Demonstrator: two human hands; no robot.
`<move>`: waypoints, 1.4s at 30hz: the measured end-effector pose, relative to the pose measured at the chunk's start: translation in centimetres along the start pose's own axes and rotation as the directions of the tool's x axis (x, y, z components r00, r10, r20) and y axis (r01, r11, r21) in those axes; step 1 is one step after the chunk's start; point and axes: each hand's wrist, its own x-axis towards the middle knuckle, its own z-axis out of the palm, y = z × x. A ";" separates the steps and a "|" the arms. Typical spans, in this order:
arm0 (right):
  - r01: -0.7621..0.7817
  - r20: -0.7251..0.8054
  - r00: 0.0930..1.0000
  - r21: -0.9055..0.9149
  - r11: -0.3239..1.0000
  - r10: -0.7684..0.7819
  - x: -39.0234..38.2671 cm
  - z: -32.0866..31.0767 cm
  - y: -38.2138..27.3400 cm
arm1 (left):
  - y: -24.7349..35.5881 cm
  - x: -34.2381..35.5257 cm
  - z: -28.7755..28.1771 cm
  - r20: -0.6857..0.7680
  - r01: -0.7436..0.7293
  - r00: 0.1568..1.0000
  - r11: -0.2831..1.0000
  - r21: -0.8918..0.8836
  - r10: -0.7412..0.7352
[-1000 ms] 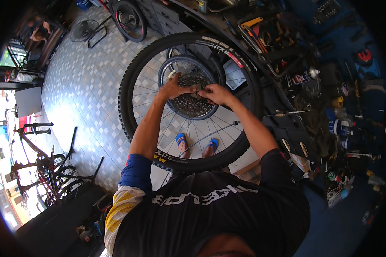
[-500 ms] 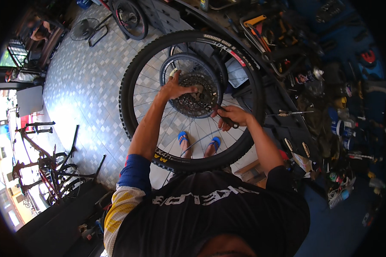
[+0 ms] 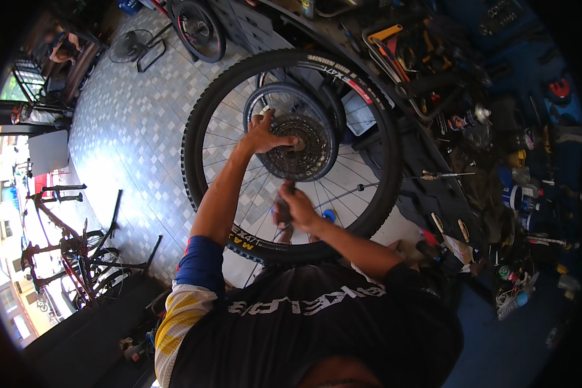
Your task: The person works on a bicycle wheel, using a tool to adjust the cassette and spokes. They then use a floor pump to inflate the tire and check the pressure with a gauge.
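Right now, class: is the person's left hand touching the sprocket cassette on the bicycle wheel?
Touching. The head view shows the left hand pressed against the top-left of the cassette, thumb lying on its sprockets, no gap visible.

You have a floor fan (image 3: 130,45) and a spare wheel (image 3: 200,29) at the tiled floor's (image 3: 129,142) far edge. A red bicycle (image 3: 61,242) stands at its left edge.

Right hand (image 3: 297,208) fingers around something hidden

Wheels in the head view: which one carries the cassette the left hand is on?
The big knobby-tyred wheel in the middle, held upright in front of the person. The left hand rests on its cassette. The smaller wheel at top stands untouched on the tiled floor.
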 end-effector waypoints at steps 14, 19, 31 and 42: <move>-0.206 -0.148 0.978 -0.749 0.629 0.144 -2.0 -8.8 -16.8 | 0.0 -0.2 0.1 -0.023 0.002 1.000 1.000 0.025 -0.001; 0.179 -0.279 0.902 -0.456 0.872 -0.330 -0.4 -2.9 1.1 | 0.4 -0.3 0.1 0.031 -0.002 1.000 0.999 0.043 0.001; -0.135 -0.091 0.990 -0.842 0.522 0.110 -2.3 -9.7 -17.2 | -0.2 0.1 0.5 -0.003 -0.040 0.999 0.999 0.018 0.040; 0.098 -0.170 0.938 -0.703 0.704 -0.301 -2.6 -8.0 -6.8 | 0.0 -0.5 0.5 0.009 -0.008 1.000 1.000 0.005 0.008</move>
